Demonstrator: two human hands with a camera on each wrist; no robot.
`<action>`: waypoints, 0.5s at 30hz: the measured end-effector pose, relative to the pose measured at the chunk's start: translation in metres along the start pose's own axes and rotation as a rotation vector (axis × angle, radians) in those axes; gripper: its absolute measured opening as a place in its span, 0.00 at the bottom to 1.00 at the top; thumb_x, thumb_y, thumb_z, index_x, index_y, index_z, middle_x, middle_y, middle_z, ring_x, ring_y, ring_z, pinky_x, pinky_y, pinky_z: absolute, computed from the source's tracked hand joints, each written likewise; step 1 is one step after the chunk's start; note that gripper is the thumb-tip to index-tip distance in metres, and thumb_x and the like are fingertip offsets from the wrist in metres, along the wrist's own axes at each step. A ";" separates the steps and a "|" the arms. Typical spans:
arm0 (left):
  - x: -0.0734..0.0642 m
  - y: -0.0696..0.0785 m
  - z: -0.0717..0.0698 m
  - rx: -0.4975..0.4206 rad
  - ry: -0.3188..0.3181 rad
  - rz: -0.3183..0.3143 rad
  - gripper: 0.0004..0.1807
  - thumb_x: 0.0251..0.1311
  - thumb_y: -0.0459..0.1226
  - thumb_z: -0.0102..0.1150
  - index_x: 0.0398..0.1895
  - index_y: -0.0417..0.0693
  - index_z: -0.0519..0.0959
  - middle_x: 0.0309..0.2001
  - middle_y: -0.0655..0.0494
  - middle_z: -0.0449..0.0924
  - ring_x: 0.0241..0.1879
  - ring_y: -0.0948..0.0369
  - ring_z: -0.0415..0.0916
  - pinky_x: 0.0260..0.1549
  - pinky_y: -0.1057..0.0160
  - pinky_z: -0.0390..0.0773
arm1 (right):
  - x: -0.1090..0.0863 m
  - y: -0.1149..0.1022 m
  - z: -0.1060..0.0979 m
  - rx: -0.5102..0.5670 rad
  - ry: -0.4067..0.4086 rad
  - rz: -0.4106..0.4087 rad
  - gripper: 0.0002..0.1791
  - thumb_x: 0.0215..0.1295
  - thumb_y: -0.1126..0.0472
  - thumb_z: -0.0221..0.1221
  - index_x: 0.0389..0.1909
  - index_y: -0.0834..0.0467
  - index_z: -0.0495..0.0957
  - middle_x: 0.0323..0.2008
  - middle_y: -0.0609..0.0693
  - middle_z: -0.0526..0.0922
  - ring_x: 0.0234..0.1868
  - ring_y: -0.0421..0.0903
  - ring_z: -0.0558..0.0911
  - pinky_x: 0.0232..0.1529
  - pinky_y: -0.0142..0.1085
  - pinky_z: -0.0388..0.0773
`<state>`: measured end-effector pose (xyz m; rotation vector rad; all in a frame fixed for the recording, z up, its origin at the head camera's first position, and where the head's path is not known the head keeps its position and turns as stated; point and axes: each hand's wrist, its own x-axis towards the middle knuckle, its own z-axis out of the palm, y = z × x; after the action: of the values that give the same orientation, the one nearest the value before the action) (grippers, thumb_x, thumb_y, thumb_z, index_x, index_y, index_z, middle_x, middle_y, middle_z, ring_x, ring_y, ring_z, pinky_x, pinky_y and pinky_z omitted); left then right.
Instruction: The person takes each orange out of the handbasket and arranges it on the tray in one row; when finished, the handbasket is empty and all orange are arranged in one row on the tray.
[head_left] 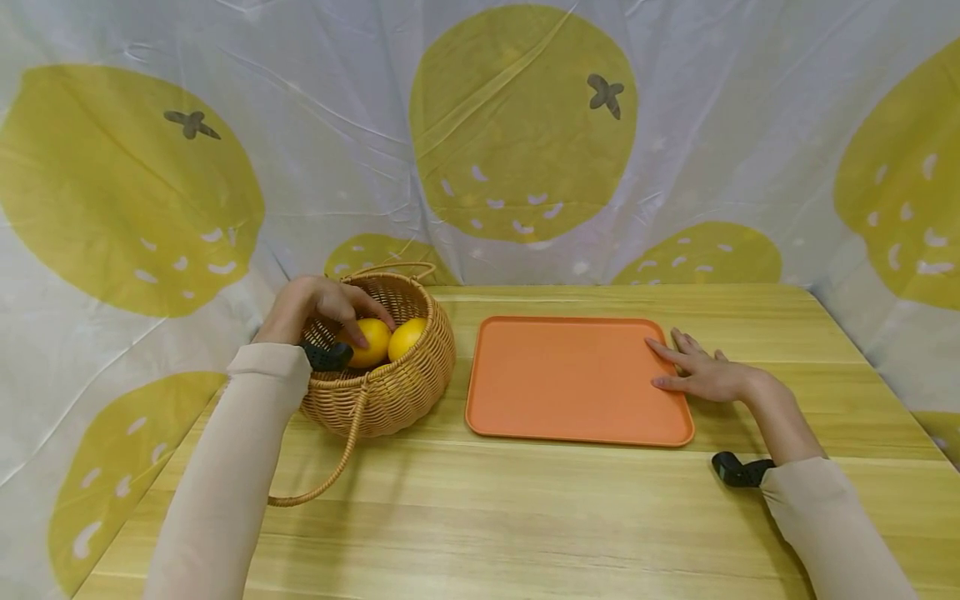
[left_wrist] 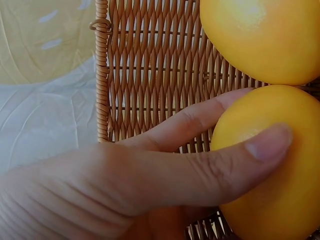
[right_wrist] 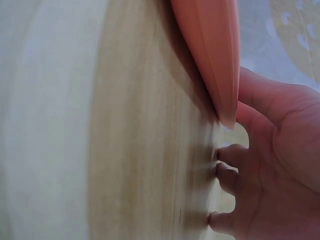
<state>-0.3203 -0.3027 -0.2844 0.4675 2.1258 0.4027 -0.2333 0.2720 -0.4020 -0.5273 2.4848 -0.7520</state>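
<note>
My left hand (head_left: pixel 333 307) reaches down into a wicker basket (head_left: pixel 408 396) and grips a round yellow-orange fruit (head_left: pixel 372 343). In the left wrist view, the thumb lies across this fruit (left_wrist: pixel 275 200) while a finger reaches behind it. A second fruit (head_left: pixel 407 337) of the same kind sits right beside it, with part of another low in the basket. On the right, my right hand (head_left: pixel 708 375) rests with spread fingers at the right edge of an orange tray (head_left: pixel 570 383). The right wrist view has thumb and forefinger at the tray's rim (right_wrist: pixel 212 55), other fingertips on the table.
Tray and basket stand on a wooden table (head_left: pixel 480 517), basket to the left. One basket handle (head_left: pixel 330 479) hangs down toward the front; the other (head_left: pixel 397 267) stands at the back. A lemon-printed cloth (head_left: pixel 360 125) hangs behind and at both sides.
</note>
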 end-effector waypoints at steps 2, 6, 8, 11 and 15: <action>-0.001 0.001 0.001 -0.021 0.012 -0.013 0.32 0.67 0.36 0.67 0.74 0.46 0.70 0.70 0.39 0.65 0.56 0.54 0.69 0.52 0.60 0.77 | 0.000 0.001 0.000 0.002 0.001 -0.001 0.49 0.77 0.41 0.55 0.83 0.63 0.42 0.79 0.75 0.25 0.79 0.75 0.26 0.68 0.77 0.22; -0.004 0.002 0.001 -0.010 0.043 -0.029 0.32 0.66 0.36 0.68 0.72 0.49 0.73 0.74 0.36 0.61 0.54 0.53 0.69 0.48 0.59 0.79 | 0.000 0.001 0.000 0.000 0.001 0.003 0.49 0.77 0.40 0.55 0.83 0.62 0.42 0.79 0.75 0.25 0.79 0.75 0.26 0.69 0.77 0.22; -0.006 0.003 0.001 0.025 0.059 -0.024 0.31 0.65 0.37 0.68 0.72 0.50 0.73 0.75 0.35 0.58 0.56 0.51 0.69 0.50 0.56 0.80 | 0.001 0.001 0.000 -0.003 0.000 0.007 0.49 0.77 0.40 0.54 0.83 0.62 0.42 0.79 0.75 0.25 0.79 0.75 0.26 0.69 0.77 0.22; -0.010 0.007 0.000 0.075 0.090 -0.015 0.31 0.65 0.38 0.69 0.72 0.52 0.74 0.76 0.36 0.58 0.65 0.44 0.66 0.60 0.48 0.76 | 0.001 0.001 0.000 -0.002 -0.001 0.009 0.50 0.77 0.40 0.54 0.83 0.62 0.42 0.79 0.75 0.25 0.79 0.75 0.26 0.69 0.76 0.22; -0.015 0.016 -0.001 0.129 0.137 -0.016 0.32 0.63 0.37 0.70 0.72 0.54 0.75 0.78 0.38 0.57 0.77 0.38 0.53 0.72 0.37 0.62 | 0.002 0.001 0.000 0.005 -0.003 0.006 0.50 0.77 0.40 0.54 0.83 0.62 0.42 0.79 0.75 0.24 0.79 0.75 0.26 0.69 0.76 0.22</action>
<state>-0.3100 -0.2956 -0.2659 0.5092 2.2967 0.2967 -0.2348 0.2723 -0.4032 -0.5186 2.4799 -0.7535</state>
